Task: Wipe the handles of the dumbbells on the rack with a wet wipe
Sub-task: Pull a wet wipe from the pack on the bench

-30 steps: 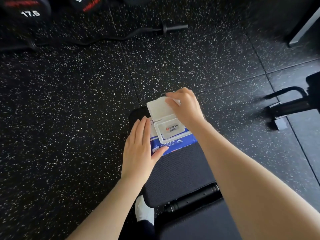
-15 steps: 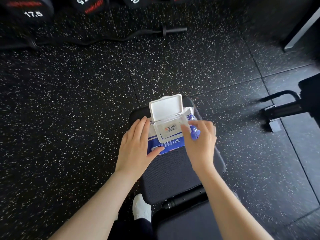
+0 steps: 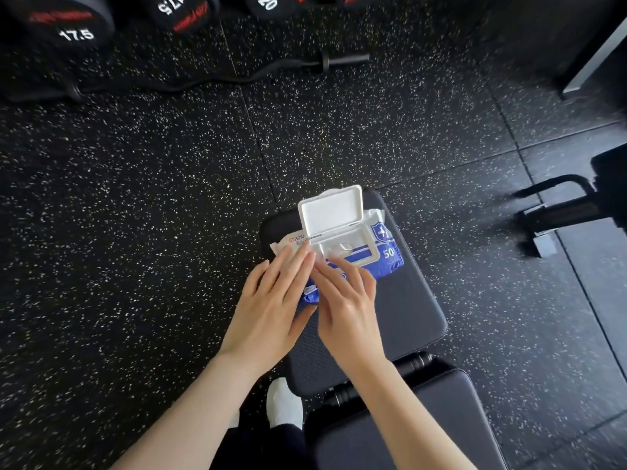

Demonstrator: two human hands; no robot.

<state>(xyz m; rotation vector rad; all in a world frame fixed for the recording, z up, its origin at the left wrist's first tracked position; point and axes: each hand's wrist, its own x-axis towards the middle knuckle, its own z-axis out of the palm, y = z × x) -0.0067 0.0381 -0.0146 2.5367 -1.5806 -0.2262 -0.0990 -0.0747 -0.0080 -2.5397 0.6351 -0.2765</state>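
A blue and white pack of wet wipes (image 3: 385,257) lies on the dark pad of a bench (image 3: 407,317). Its white plastic lid (image 3: 330,212) stands flipped up, and the dispensing hole below shows a bit of white wipe (image 3: 344,247). My left hand (image 3: 271,307) lies flat on the pack's near left end, fingers together. My right hand (image 3: 346,300) rests beside it, fingertips reaching the near edge of the lid frame; I cannot tell if they pinch anything. Black dumbbell heads marked 17.5 (image 3: 73,32) and 20 (image 3: 268,1) line the top edge; their handles are out of sight.
A black curl bar (image 3: 325,61) lies on the speckled rubber floor below the dumbbells. A second bench pad (image 3: 407,425) sits close to me, with my white shoe (image 3: 283,405) beside it. Black equipment feet (image 3: 559,212) stand at the right, and a grey post (image 3: 597,59) at the top right.
The lid, held by my right hand a second ago, now stands fully up. My right hand came down off it to the pack's near edge beside my left hand.
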